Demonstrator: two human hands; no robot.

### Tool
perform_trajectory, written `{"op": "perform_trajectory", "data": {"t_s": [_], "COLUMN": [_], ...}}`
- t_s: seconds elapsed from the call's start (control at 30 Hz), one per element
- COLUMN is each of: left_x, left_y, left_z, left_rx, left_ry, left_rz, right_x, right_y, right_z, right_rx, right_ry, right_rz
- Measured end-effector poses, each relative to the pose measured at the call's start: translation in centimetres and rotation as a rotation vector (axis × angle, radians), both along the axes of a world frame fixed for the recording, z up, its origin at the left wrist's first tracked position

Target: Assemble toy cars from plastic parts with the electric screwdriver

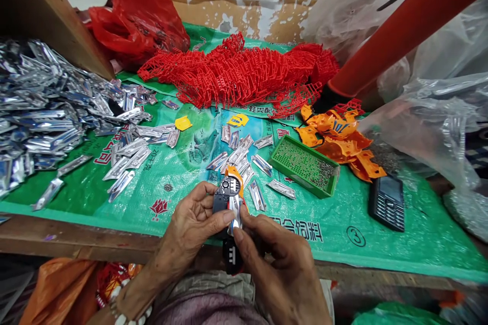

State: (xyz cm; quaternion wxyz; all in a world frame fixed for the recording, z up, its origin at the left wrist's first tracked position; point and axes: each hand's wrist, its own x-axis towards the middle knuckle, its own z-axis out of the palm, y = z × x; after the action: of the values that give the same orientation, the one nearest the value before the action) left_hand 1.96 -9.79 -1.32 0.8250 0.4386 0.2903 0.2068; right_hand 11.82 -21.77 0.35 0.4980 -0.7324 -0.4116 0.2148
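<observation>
Between my two hands is a plastic toy assembly (pixel 231 253), black and grey with an orange curved piece at its top. My left hand (pixel 194 218) wraps round its left side, with the thumb on a shiny silver strip (pixel 235 208) lying along the front. My right hand (pixel 282 259) closes on the lower right of the same toy, its thumb and forefinger at the silver strip's edge. Just beyond my fingers, several loose silver plastic pieces (pixel 257 196) are scattered on the green sheet (pixel 183 162). The toy's underside is hidden by my fingers.
Silver pieces (pixel 41 111) form a big heap at left. Red plastic frames (pixel 236 71) pile up at the back beside a red bag (pixel 137 15). A green tray (pixel 282 155) holds small screws; orange parts (pixel 343 137), a keypad phone (pixel 387 203) and a slanted red pole (pixel 400 25) are at right.
</observation>
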Motion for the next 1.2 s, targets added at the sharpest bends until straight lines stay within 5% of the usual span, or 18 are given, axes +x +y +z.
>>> {"op": "perform_trajectory", "data": {"t_s": [0.27, 0.4, 0.5, 0.63, 0.73, 0.83, 0.9, 1.03, 1.1, 1.2], "left_x": [0.2, 0.2, 0.5, 0.9, 0.4, -1.2, -2.2, -2.4, -1.4, 0.3], "left_y": [0.2, -0.2, -0.9, -1.6, -1.5, -0.6, 0.4, 2.7, 3.6, 4.1], "left_z": [0.6, 0.8, 0.9, 0.9, 1.1, 1.7, 2.3, 3.4, 3.6, 3.5], "left_rx": [0.014, -0.001, -0.051, -0.067, -0.034, 0.009, 0.197, 1.047, 1.292, 1.272], "left_ry": [0.093, 0.095, 0.058, 0.019, 0.047, 0.212, 0.283, 0.239, 0.128, 0.099], "left_rz": [0.084, 0.165, 0.276, 0.362, 0.251, -0.155, -0.254, 0.134, -0.004, -0.343], "right_x": [-0.7, -1.3, -1.2, 0.7, 3.0, 5.2, 6.5, 8.1, 8.4, 8.5], "right_y": [0.7, 1.0, 1.2, 1.8, 2.2, 2.3, 2.0, 1.7, 1.9, 2.3], "right_z": [-1.6, -1.9, -1.3, 0.2, 1.3, 2.1, 2.4, 2.7, 2.7, 2.7], "right_rx": [0.160, 0.172, 0.074, -0.033, -0.086, -0.182, -0.255, -0.307, -0.308, -0.294], "right_ry": [-0.143, -0.234, -0.052, 0.252, 0.278, 0.334, 0.379, 0.411, 0.423, 0.445], "right_rz": [-0.037, -0.200, -0.275, -0.051, 0.042, 0.062, 0.111, 0.193, 0.215, 0.247]}}
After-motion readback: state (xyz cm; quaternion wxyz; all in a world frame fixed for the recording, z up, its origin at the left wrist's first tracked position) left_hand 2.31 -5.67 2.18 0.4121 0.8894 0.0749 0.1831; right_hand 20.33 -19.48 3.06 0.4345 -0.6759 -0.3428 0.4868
